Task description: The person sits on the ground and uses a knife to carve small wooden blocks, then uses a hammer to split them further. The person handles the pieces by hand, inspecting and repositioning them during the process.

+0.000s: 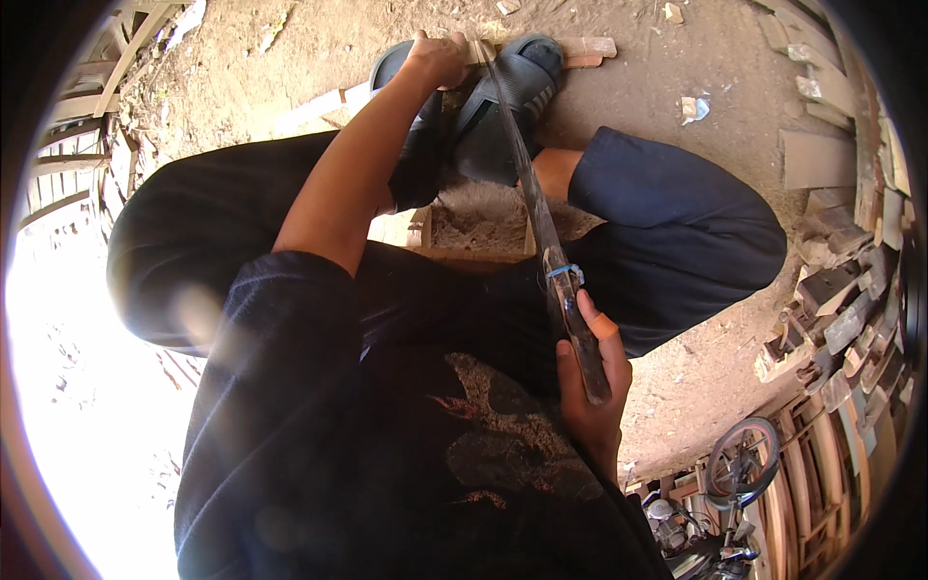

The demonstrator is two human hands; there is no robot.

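- Long-bladed hand tool (523, 172) lies aslant from the wearer's lap up to the feet; far end over or against the wooden strip (590, 48), contact unclear from this angle.
- Blade narrow, straight, dark grey to near black; surface uneven in tone, with paler worn streaks along its length. Tapers in view toward the far end. Edge too fine to tell whether toothed.
- Handle (586, 365) dark brown, scuffed, rounded at the butt; paler patches near where it joins the blade.
- Light-blue tie (565, 271) wound round that joint, a small loop or knot standing out on the right side.
- Right hand (596, 418) grasping the handle: thumb on the left side, index finger stretched along the right. Orange band (603, 326) circles the index finger.
- Left hand (441, 60) at the far end, fingers curled down beside the blade tip, apparently pressing or gripping the strip; the underside of the grip is hidden.
- Strip pale tan, crossing beneath the fronts of both dark slide sandals (488, 126); right sandal shows light stripes.
- Bare brown dirt ground (677, 145) around. Stacked wood offcuts (843, 300) at right; a motorcycle (720, 512) lower right.
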